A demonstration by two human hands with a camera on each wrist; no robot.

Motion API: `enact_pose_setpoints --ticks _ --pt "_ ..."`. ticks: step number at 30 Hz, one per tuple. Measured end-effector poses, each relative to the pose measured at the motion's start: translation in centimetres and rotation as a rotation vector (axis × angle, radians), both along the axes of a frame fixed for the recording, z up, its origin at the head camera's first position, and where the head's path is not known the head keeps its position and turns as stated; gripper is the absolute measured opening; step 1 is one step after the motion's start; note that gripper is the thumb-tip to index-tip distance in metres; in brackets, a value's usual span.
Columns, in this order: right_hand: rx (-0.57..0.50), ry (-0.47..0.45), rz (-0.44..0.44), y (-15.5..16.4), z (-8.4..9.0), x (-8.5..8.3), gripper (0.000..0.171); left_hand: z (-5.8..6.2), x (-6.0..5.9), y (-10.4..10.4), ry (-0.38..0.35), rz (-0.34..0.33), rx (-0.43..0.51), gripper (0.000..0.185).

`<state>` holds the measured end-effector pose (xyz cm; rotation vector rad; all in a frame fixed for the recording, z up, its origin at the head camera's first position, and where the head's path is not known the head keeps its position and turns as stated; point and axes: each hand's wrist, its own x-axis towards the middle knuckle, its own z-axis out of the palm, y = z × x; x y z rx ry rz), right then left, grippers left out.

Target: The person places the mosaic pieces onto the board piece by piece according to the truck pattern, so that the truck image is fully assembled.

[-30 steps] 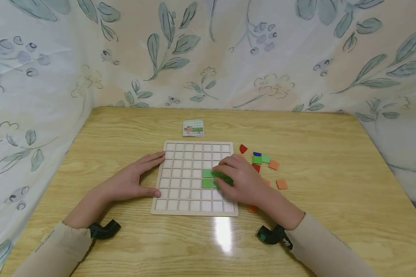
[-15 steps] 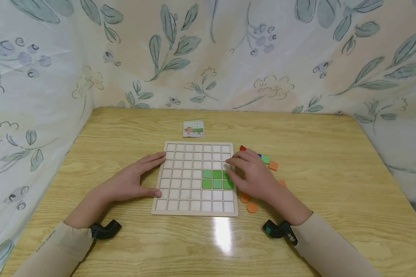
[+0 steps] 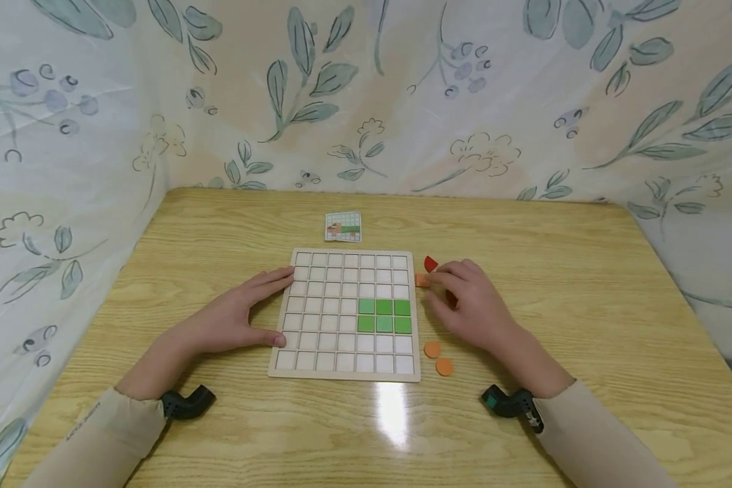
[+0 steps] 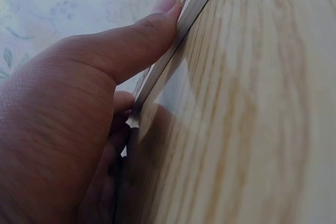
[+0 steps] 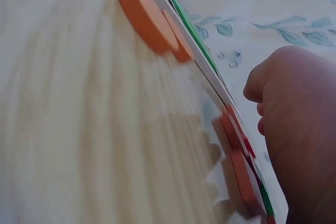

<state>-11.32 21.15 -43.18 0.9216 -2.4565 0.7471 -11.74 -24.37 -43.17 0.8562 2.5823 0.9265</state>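
The left hand [image 3: 244, 318] rests at the left edge of a pale wooden grid board [image 3: 320, 377], its fingers and thumb spread along the rim. In the left wrist view its thumb [image 4: 147, 32] lies on the board's edge. Green square tiles [image 3: 384, 324] fill two rows of three cells toward the board's right side. The right hand [image 3: 472, 305] hovers over loose pieces right of the board. Its bent fingertips are right by an orange square tile [image 3: 421, 280], and no piece shows between thumb and fingers. A red quarter-round piece [image 3: 430, 263] lies just beyond them.
Two orange discs [image 3: 444, 367] lie by the board's lower right corner. Behind the board sits a small picture card [image 3: 343, 227] with a gridded pattern. Other loose pieces are hidden under the right hand. A floral cloth [image 3: 366, 102] hangs behind the table.
The right hand has moved right, off the green tiles and over the loose pieces, uncovering the two green rows and the orange discs. The left hand stays on the board's edge.
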Motion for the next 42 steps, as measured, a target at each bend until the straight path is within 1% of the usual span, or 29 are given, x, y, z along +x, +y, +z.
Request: enact_pose_setpoints --ticks 5,16,28,42 --pt "0.008 -0.016 -0.060 1.8 0.0 0.3 0.026 0.1 0.0 0.0 -0.001 0.003 -0.001 0.112" --pt "0.012 0.005 -0.114 4.9 -0.2 0.5 0.024 0.0 0.1 0.0 0.003 0.001 -0.012 0.114" --pt "0.035 -0.028 -0.160 6.0 -0.3 0.1 0.026 -0.2 -0.1 0.0 0.022 -0.013 -0.004 0.112" --pt "0.038 -0.129 -0.187 6.1 -0.3 -0.3 0.023 -0.1 -0.1 0.1 0.003 -0.003 -0.015 0.112"
